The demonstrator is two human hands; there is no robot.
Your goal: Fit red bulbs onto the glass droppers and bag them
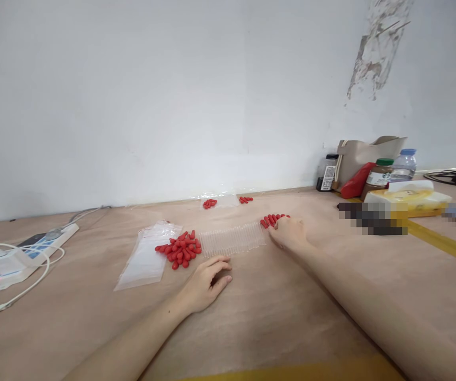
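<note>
My left hand (pixel 211 283) rests on the tabletop with fingers loosely apart and nothing in it. Just beyond it lies a neat row of thin clear glass tubes (pixel 231 239). At the row's left end is a loose heap of red rubber dropper bulbs (pixel 180 251). My right hand (pixel 289 233) is at the right end of the tubes, its fingers curled down against a short line of red bulbs (pixel 271 219). The fingers seem closed on one of these bulbs, though the hand partly hides them.
Clear plastic bags (pixel 142 264) lie left of the heap. Small bagged bulbs (pixel 209 203) sit by the wall. At far left is a power strip (pixel 33 259) with white cables. A tissue pack (pixel 408 198), a green-capped jar (pixel 379 177) and a grey bag (pixel 357 159) stand at right.
</note>
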